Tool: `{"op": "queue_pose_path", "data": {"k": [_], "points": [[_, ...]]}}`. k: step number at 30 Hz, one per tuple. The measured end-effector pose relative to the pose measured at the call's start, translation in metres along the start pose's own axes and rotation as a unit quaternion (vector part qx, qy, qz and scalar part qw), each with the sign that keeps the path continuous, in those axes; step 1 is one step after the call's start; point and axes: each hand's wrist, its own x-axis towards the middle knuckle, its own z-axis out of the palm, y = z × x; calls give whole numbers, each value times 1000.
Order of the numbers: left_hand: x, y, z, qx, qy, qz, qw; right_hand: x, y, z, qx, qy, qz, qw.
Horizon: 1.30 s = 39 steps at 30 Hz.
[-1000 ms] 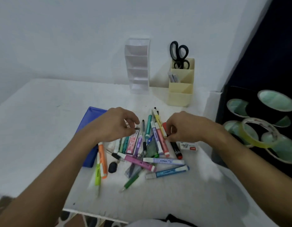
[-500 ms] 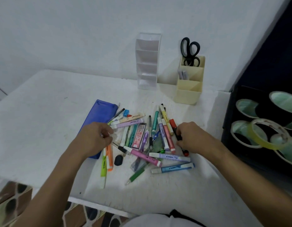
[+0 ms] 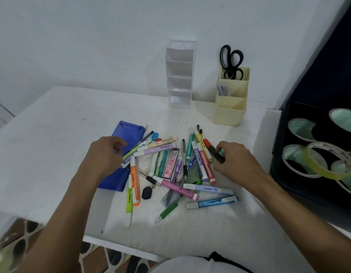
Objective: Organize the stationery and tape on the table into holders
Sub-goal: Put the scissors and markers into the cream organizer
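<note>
Big messy pile of pens and highlighters (image 3: 170,170) lies flat in the middle of the white table, fanned out every which way, with a black eraser (image 3: 146,192) at its near left edge. At the back stand a clear tiered holder (image 3: 180,75) and a cream holder (image 3: 231,97) with black scissors (image 3: 230,62) upright in its top slot. Tape rolls (image 3: 326,160) sit in a dark tray off to the right.

A heap of coloured pens and highlighters (image 3: 170,170) is spread on the white counter (image 3: 52,134). A red-and-black marker (image 3: 213,151) is gripped by the right hand (image 3: 235,160). Several pens are gathered under the left hand (image 3: 104,156), over a blue fabric pencil case (image 3: 123,134).
</note>
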Motion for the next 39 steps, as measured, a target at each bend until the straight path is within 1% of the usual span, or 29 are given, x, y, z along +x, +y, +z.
{"op": "queue_pose_path", "data": {"k": [2, 4, 7, 9, 11, 15, 17, 19, 22, 25, 29, 31, 33, 35, 37, 39], "points": [[3, -2, 0, 2, 0, -4, 1000, 4, 1, -2, 31, 42, -15, 999], [2, -1, 3, 2, -18, -1, 1000, 8, 1, -8, 65, 93, -34, 993], [0, 4, 8, 11, -42, 30, 999, 12, -4, -22, 139, 169, -51, 974], [-2, 8, 12, 17, -48, 55, 997, 15, -8, -33, 190, 196, -59, 960], [-2, 12, 15, 14, -52, 61, 997, 19, -10, -42, 237, 211, -65, 946], [-3, 18, 16, 10, -54, 60, 997, 27, -9, -61, 277, 202, -70, 937], [-3, 16, 12, 16, -44, 65, 997, 30, -7, -70, 304, 182, -71, 932], [-6, 11, 6, 19, -38, 51, 998, 33, -5, -77, 327, 157, -77, 929], [-12, 5, 2, 44, -43, 29, 998, 38, -6, -80, 327, 132, -93, 931], [-21, 7, 5, 80, -69, 19, 994, 42, -8, -78, 308, 115, -110, 938], [-26, 19, 18, 59, -90, 40, 993, 46, -9, -68, 325, 115, -114, 932], [-25, 29, 30, 81, -86, 51, 992, 46, -8, -61, 348, 117, -108, 924], [-25, 40, 39, 139, -87, 37, 986, 46, -6, -57, 363, 112, -99, 920], [-21, 48, 45, 176, -113, 24, 978, 45, -4, -56, 363, 113, -95, 920], [-14, 53, 47, 171, -147, 16, 974, 43, -2, -56, 361, 120, -94, 920], [-4, 56, 47, 149, -154, 7, 977, 43, -2, -57, 362, 127, -91, 919]]}}
